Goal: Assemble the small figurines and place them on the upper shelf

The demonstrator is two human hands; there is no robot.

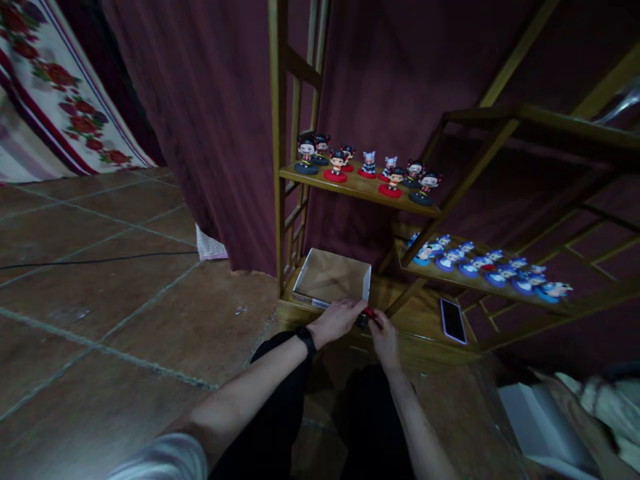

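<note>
Between my two hands is a small red and black figurine [367, 315], partly hidden by my fingers. My left hand [340, 317], with a black band on its wrist, pinches it from the left. My right hand [385, 337] has its fingers closed on the figurine's right side. Just beyond my hands an open shallow cardboard box [333, 273] sits on the bottom shelf. Several figurines on red and dark round bases, such as one with black hair buns [337, 165], stand on the shelf board [360, 189] above.
A lower right shelf holds several blue and white figurines [470, 260]. A phone [453, 321] lies on the bottom board [420, 313]. Wooden posts [279, 153] frame the rack before a dark curtain [215, 133]. At lower right are a white box [545, 427] and another person's arm [575, 407].
</note>
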